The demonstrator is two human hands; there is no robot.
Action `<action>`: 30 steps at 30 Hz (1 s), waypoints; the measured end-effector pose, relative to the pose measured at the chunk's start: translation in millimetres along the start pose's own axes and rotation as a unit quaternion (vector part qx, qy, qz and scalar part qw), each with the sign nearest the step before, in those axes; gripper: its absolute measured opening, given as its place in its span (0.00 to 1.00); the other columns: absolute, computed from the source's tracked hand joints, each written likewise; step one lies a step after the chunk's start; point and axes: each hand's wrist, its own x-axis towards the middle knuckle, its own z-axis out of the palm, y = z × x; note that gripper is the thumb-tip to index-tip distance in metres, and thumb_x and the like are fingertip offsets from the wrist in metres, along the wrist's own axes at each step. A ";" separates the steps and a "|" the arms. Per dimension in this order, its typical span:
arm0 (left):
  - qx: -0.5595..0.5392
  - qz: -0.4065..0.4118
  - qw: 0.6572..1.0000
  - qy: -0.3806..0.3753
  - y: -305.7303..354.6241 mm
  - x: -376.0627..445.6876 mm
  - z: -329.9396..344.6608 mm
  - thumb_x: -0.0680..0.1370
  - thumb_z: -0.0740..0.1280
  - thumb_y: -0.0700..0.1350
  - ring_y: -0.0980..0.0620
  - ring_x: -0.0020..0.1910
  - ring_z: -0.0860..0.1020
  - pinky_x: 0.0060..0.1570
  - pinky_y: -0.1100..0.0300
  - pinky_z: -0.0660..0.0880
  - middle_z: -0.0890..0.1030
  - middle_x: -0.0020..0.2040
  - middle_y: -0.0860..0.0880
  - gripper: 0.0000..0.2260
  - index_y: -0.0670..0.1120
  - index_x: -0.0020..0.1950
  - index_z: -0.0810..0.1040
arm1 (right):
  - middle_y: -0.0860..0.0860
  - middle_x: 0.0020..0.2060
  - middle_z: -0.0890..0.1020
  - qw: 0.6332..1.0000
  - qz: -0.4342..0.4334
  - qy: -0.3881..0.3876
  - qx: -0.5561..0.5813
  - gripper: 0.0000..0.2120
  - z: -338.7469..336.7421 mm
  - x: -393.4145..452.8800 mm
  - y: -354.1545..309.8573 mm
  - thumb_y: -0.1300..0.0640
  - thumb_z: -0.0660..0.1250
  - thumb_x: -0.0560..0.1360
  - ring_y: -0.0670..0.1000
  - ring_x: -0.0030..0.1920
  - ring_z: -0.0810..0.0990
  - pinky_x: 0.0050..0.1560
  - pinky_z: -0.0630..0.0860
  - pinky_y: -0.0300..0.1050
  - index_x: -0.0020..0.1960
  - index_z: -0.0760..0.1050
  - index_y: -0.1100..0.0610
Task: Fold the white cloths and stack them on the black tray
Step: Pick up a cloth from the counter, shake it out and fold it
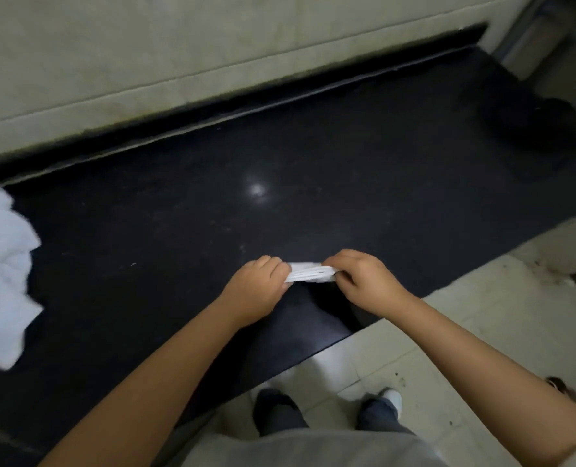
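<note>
Pile (0, 264) of unfolded cloths at far left edge of worktop (178, 214). L hand (256, 291) & R hand (364, 278) each pinch one end of folded cloth (308, 273), held just above worktop nr front edge. Step, prob: last fold done, stacking next. Tray not in view, needs locating. Open room mid-worktop; wall (145, 45) behind, drop-off at front.

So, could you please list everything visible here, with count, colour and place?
folded cloth: one, white, held above the counter's near edge
loose cloths: a pile, count unclear, white, at the counter's left edge
counter: one, black, across the middle
wall: one, pale, behind the counter
floor: pale tiles, lower right
left hand: grips the folded cloth's left end
right hand: grips its right end
</note>
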 end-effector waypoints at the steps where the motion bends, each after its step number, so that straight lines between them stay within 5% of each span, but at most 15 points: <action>1: -0.001 0.016 1.000 -0.016 13.4 22.4 -2.8 0.73 0.58 0.48 0.51 0.27 0.74 0.26 0.62 0.68 0.76 0.31 0.50 0.06 0.46 0.40 0.68 | 0.58 0.44 0.80 1.000 0.017 0.003 0.020 0.16 -18.5 -10.5 15.8 0.65 0.57 0.69 0.57 0.45 0.78 0.45 0.72 0.42 0.52 0.78 0.62; 4: -0.018 0.050 0.996 -0.067 73.6 95.5 -8.0 0.76 0.55 0.50 0.51 0.29 0.75 0.26 0.63 0.68 0.76 0.33 0.49 0.14 0.44 0.39 0.73 | 0.57 0.42 0.79 0.996 0.056 0.045 0.044 0.17 -74.4 -47.6 71.8 0.65 0.55 0.68 0.51 0.41 0.75 0.41 0.65 0.27 0.50 0.79 0.63; 7: -0.052 0.044 0.990 -0.120 142.1 169.7 1.6 0.81 0.53 0.49 0.47 0.47 0.73 0.41 0.58 0.64 0.74 0.50 0.46 0.14 0.41 0.54 0.72 | 0.59 0.41 0.80 0.992 0.096 0.084 0.022 0.13 -131.7 -86.7 132.8 0.66 0.58 0.67 0.51 0.41 0.75 0.40 0.63 0.30 0.47 0.79 0.64; 9: -0.069 0.054 0.985 -0.146 185.9 220.2 13.3 0.81 0.53 0.47 0.46 0.51 0.71 0.44 0.58 0.64 0.72 0.53 0.46 0.12 0.42 0.57 0.70 | 0.59 0.41 0.81 0.986 0.123 0.110 0.000 0.09 -170.2 -112.5 174.4 0.68 0.65 0.68 0.54 0.41 0.77 0.41 0.63 0.33 0.46 0.80 0.64; 14: -0.067 0.104 0.986 -0.112 277.6 330.7 24.7 0.75 0.48 0.53 0.46 0.49 0.74 0.45 0.52 0.72 0.75 0.49 0.45 0.21 0.42 0.53 0.74 | 0.59 0.43 0.81 0.972 0.167 0.153 -0.055 0.08 -254.3 -164.0 263.8 0.60 0.68 0.72 0.57 0.47 0.78 0.46 0.69 0.46 0.50 0.80 0.61; 20: -0.081 0.161 0.981 -0.074 348.4 446.7 20.7 0.74 0.47 0.59 0.47 0.49 0.76 0.46 0.51 0.75 0.77 0.48 0.47 0.26 0.45 0.54 0.77 | 0.61 0.45 0.82 0.962 0.197 0.148 -0.118 0.10 -355.2 -196.4 347.1 0.58 0.65 0.74 0.58 0.49 0.78 0.51 0.72 0.50 0.49 0.80 0.63; 25: -0.120 0.169 0.978 -0.031 389.2 559.4 17.9 0.79 0.61 0.46 0.48 0.52 0.75 0.51 0.52 0.72 0.78 0.51 0.46 0.11 0.44 0.57 0.77 | 0.58 0.45 0.83 0.947 0.227 0.180 -0.141 0.11 -437.3 -187.0 412.1 0.58 0.64 0.75 0.53 0.46 0.77 0.37 0.60 0.40 0.51 0.80 0.64; 30: -0.236 0.129 0.963 0.012 416.3 684.5 12.9 0.77 0.65 0.42 0.51 0.38 0.75 0.46 0.55 0.75 0.78 0.42 0.47 0.07 0.41 0.51 0.81 | 0.61 0.42 0.83 0.938 0.215 0.190 -0.196 0.10 -531.2 -152.3 484.3 0.60 0.65 0.74 0.59 0.46 0.79 0.34 0.57 0.43 0.49 0.80 0.65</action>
